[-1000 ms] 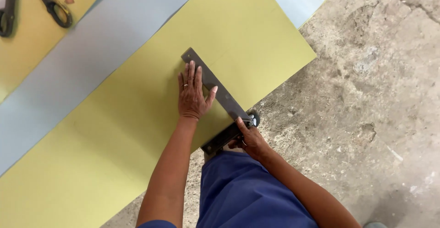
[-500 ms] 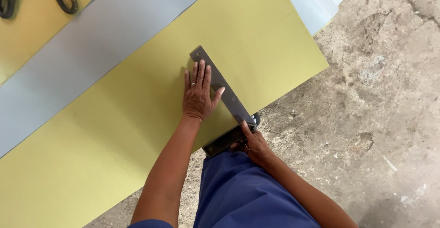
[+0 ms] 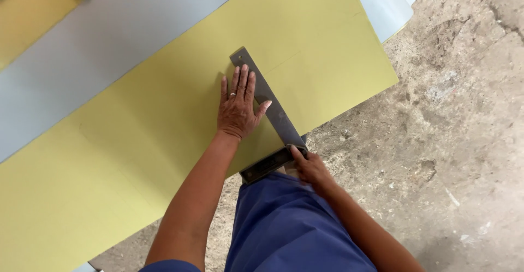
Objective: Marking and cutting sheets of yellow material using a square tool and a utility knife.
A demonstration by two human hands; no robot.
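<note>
The steel try square (image 3: 267, 105) is lying on the yellow sheet (image 3: 136, 141), its dark stock (image 3: 266, 164) butting the near edge. The left hand (image 3: 237, 111) is spreading flat, pressing the blade; the right hand (image 3: 307, 165) is pinching the stock's end. Keeping the stock tight to that edge looks key. The matte sheet is overlapping a pale grey sheet (image 3: 109, 48) on the rough concrete floor (image 3: 464, 141).

A grey metal try square (image 3: 270, 108) lies flat across the yellow sheet's (image 3: 136, 141) edge.
</note>
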